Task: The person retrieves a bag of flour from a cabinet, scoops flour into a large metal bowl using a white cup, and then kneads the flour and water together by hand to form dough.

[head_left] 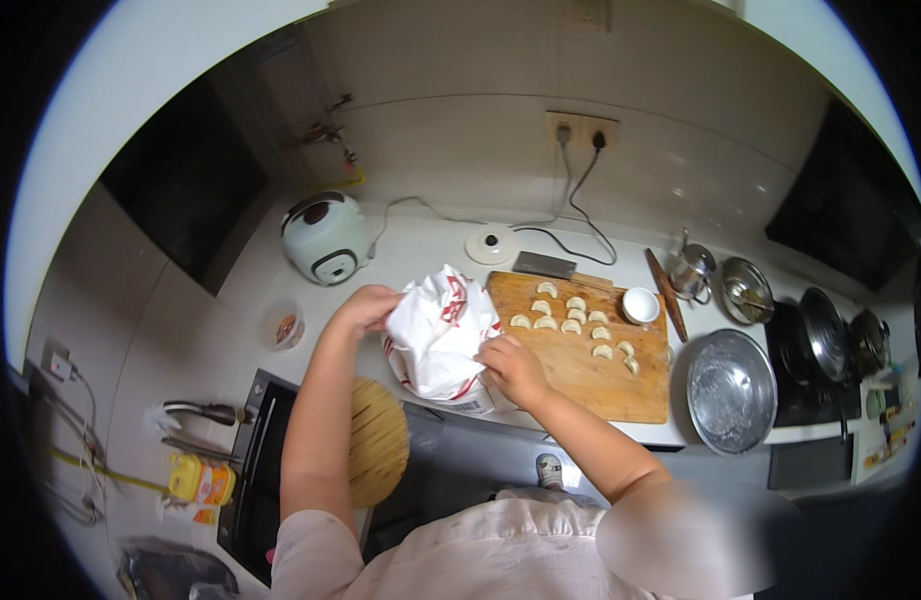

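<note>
The right hand (514, 368) is pinching the lower right side of the white flour bag (439, 335), just left of the cutting board (581, 375). The left hand (366, 307) is gripping its upper left; the bag is standing upright between them.

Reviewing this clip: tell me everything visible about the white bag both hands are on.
The white bag looks like crinkled paper or plastic with red printed markings. It stands on the pale counter at the left end of the wooden cutting board, its top crumpled and gathered. The left hand grips its upper left side; the right hand presses its lower right side. Its contents are hidden.
</note>
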Demonstrator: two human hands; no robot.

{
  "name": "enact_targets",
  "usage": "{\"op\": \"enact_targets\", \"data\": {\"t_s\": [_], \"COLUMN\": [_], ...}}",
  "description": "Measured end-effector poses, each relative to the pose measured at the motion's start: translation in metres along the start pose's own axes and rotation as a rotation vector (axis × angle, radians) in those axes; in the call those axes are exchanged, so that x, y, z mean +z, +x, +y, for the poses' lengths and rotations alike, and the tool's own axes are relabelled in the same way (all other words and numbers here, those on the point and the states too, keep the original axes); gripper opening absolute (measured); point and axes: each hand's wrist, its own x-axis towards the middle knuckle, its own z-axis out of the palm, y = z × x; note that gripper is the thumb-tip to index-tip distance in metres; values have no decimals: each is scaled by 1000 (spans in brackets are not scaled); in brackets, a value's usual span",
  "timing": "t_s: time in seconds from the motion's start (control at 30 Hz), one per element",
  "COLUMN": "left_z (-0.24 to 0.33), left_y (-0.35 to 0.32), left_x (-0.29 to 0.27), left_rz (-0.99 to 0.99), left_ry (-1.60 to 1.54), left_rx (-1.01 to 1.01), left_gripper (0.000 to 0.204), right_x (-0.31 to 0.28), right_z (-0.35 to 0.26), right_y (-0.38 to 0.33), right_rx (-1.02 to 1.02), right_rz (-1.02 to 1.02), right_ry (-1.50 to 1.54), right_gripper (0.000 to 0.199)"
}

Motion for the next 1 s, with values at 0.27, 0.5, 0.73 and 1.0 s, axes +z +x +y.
{"op": "enact_targets", "data": {"t_s": [0.27, 0.5, 0.73, 1.0], "left_z": [14, -19, -38, -48], "left_y": [-4, -27, -83, -112], "left_x": [16, 37, 91, 130], "left_rz": [112, 258, 505, 680], "left_ry": [240, 197, 110, 46], "left_rx": [-92, 159, 276, 258], "left_gripper": [37, 10, 12, 11], "right_x": [-3, -18, -48, 3], "right_z": [27, 40, 29, 7], "right_y": [-16, 5, 70, 116], "right_rx": [-183, -196, -241, 51], "right_rz": [-181, -372, -549, -607], "right_ry": [-21, 154, 388, 226], "right_gripper": [17, 23, 34, 31]}}
